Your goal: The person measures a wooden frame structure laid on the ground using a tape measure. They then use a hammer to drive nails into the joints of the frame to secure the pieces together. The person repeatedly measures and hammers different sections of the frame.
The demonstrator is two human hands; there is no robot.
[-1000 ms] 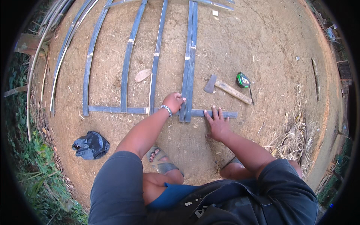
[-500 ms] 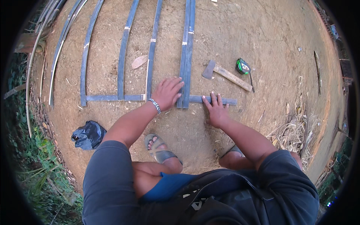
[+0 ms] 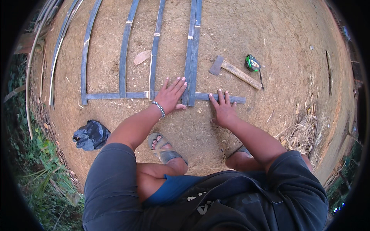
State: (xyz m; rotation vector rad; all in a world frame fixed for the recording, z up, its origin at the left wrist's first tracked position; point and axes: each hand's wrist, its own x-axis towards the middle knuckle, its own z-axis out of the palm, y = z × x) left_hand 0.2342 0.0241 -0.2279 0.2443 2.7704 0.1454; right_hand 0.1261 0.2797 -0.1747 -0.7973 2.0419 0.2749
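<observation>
Head view: the left hand [image 3: 170, 96] lies flat and open, fingers spread, on the cross strip [image 3: 115, 95] where it meets the paired strips [image 3: 191, 54]; its grip holds nothing, it only presses down. A bead bracelet [image 3: 158, 108] circles that wrist. The right hand [image 3: 222, 109] is also open, fingertips resting on the right end of the same cross strip, just beside the paired strips, palm on the dirt ground [image 3: 269, 30].

The cross strip lies level across the ground. Several long dark strips run away from it toward the top of the picture: the pair between the hands, a single strip [image 3: 155, 50] just left of the left hand, then another [image 3: 125, 50], and an outer one [image 3: 84, 61] at the cross strip's left end (they bow in the lens).

Right of the pair, near the right hand, lies a hammer [image 3: 234, 72] with a wooden handle, and just beyond its handle a green tape measure [image 3: 252, 62]. A dry leaf [image 3: 142, 57] sits between two strips. A black bag [image 3: 91, 134] lies crumpled at lower left, well apart. A sandalled foot [image 3: 165, 148] is planted below the left forearm.
</observation>
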